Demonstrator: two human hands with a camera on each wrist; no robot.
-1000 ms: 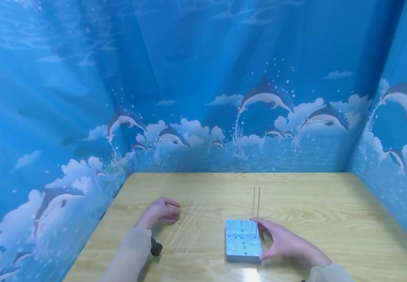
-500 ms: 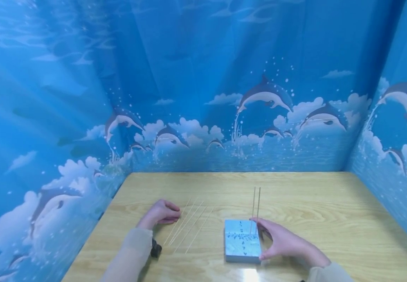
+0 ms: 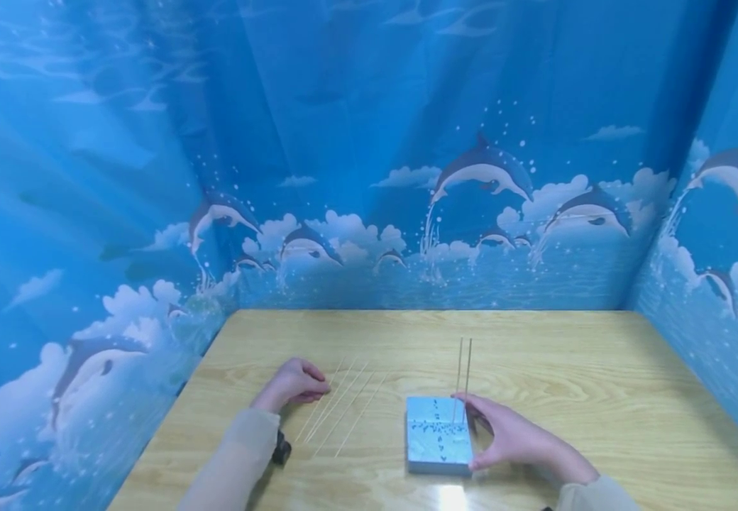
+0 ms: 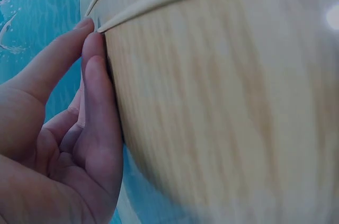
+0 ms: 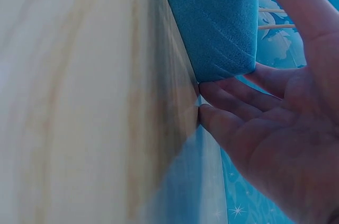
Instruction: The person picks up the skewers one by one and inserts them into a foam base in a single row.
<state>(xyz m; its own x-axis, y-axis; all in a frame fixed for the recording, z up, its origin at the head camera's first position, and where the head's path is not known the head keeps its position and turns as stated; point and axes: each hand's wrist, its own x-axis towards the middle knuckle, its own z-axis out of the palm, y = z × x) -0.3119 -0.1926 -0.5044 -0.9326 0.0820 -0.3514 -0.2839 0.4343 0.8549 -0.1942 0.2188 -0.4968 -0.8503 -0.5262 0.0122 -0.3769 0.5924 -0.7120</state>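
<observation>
On the table, a light blue foam block with dark specks on top bears two thin wooden sticks standing upright near its right edge. My right hand grips the block from the right, thumb at the near corner and fingers along the far side; the right wrist view shows the foam block between them. Several thin wooden sticks lie slanted to the left of the block. At the leftmost one, my left hand pinches with thumb and forefinger; in the left wrist view those fingertips meet at a stick's tip.
A pale wooden table carries everything. Blue curtains printed with dolphins enclose it at the back and sides. A small black device sits at the left wrist.
The left thumb and fingers have come together at the leftmost stick; a second ago they were apart. The right hand and the block stay in place.
</observation>
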